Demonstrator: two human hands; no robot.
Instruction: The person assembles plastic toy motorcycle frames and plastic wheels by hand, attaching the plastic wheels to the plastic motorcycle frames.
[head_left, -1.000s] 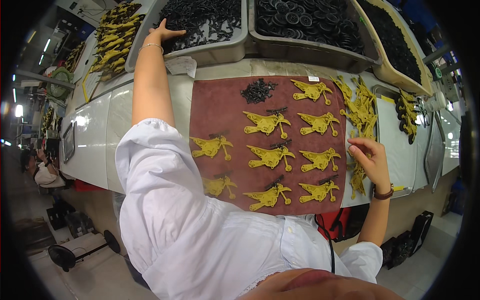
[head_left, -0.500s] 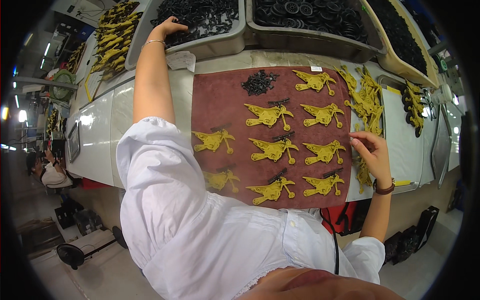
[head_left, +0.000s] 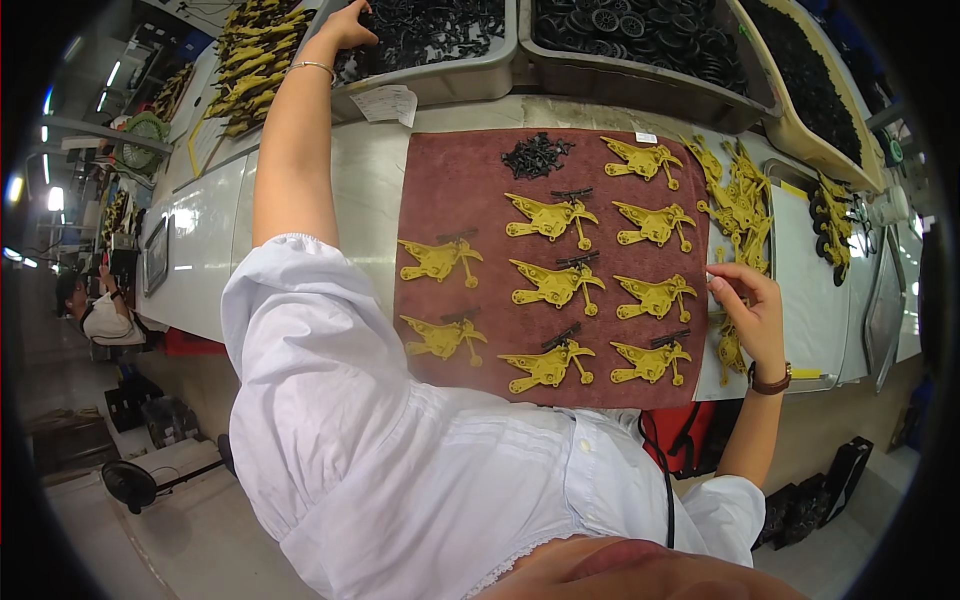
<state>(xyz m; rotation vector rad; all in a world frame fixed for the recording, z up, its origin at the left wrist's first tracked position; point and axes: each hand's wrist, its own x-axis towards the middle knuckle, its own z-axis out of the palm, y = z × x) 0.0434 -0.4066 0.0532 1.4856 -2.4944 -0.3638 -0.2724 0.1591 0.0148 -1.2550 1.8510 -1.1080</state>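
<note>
Stretched up to the far left, my left hand [head_left: 348, 27] is at the grey bin [head_left: 452, 88] of small black plastic parts [head_left: 425, 35]. Its thumb and fingers are apart, with nothing visible between them. At the right edge of a reddish-brown cloth [head_left: 455, 165], my right hand [head_left: 750, 300] holds thumb and forefinger close together; anything between them is too small to make out. On the cloth lie several yellow toy-motorcycle body pieces [head_left: 555, 287] in columns, many with a black handlebar-like part [head_left: 578, 259] by them. A little heap of black parts [head_left: 537, 155] sits at the cloth's top.
Another grey bin [head_left: 640, 70] holds black wheels, and a cream bin [head_left: 800, 135] more black parts. Loose yellow pieces [head_left: 742, 205] are piled right of the cloth, by a metal tray [head_left: 800, 240]. Yellow-and-black assemblies [head_left: 250, 65] lie far left. A person [head_left: 105, 310] sits at left.
The view has shifted, so the cloth appears slightly farther right. My left hand has moved up toward the bin's far left side, and its thumb and fingers have spread. My right hand keeps its place.
</note>
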